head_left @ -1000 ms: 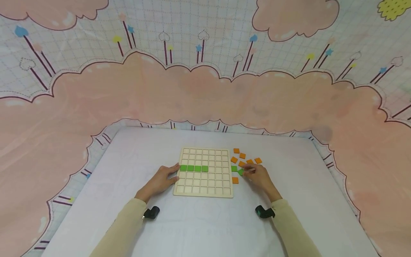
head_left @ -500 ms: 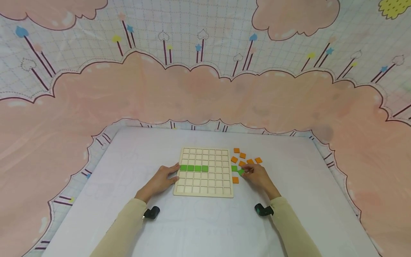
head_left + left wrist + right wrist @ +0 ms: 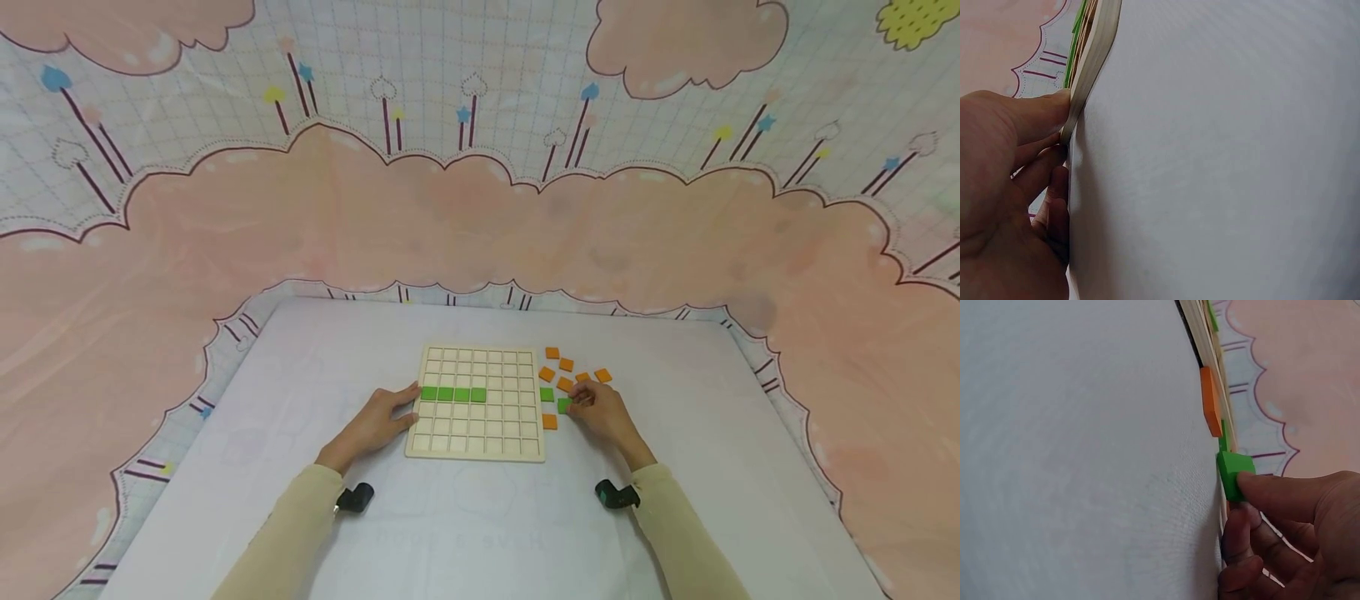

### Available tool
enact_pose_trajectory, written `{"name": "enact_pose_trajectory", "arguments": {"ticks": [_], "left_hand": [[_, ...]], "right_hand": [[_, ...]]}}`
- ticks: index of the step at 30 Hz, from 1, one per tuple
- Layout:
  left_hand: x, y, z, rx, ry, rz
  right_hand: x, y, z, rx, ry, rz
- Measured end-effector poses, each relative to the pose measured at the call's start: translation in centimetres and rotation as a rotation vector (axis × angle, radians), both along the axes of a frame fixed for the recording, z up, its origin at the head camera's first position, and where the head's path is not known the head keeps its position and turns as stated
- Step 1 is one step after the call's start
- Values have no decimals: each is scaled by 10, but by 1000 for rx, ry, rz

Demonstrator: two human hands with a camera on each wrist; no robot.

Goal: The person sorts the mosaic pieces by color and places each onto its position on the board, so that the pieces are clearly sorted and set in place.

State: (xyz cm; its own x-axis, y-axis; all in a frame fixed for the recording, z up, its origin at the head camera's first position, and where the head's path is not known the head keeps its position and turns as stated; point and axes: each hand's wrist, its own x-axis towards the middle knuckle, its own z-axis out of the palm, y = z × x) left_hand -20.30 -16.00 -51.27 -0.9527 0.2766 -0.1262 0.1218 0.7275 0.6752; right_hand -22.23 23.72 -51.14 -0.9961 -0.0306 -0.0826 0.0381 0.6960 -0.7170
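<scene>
A light wooden grid board (image 3: 513,427) lies on the white table. Several green tiles (image 3: 453,394) sit side by side in one of its rows, from the left edge inward. My left hand (image 3: 377,421) touches the board's left edge with thumb and index finger apart; in the left wrist view the thumb tip meets that edge. Right of the board, my right hand (image 3: 602,414) pinches a green tile (image 3: 1234,472) at its side, thumb on its face. Another green tile (image 3: 547,395) lies beside the board's right edge. An orange tile (image 3: 550,422) lies just below it.
Several loose orange tiles (image 3: 566,365) are scattered beyond the right hand, near the board's upper right corner. Patterned pink and white cloth (image 3: 480,225) surrounds the white table (image 3: 465,533). A black wrist camera (image 3: 617,494) is attached at the right sleeve.
The green tile at my right fingertips has turned slightly and now looks squarer to the board. My right hand has barely shifted. My left hand and the board stay put.
</scene>
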Motion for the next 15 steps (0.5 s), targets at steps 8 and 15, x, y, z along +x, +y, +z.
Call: {"name": "enact_pose_trajectory", "arguments": {"ticks": [8,15], "left_hand": [[0,0,-1,7,11,-12],[-1,-1,-2,25,23,-22]], "right_hand": [[5,-2,4,-4,26,-5],[6,-8,14,-12,52,-20]]}}
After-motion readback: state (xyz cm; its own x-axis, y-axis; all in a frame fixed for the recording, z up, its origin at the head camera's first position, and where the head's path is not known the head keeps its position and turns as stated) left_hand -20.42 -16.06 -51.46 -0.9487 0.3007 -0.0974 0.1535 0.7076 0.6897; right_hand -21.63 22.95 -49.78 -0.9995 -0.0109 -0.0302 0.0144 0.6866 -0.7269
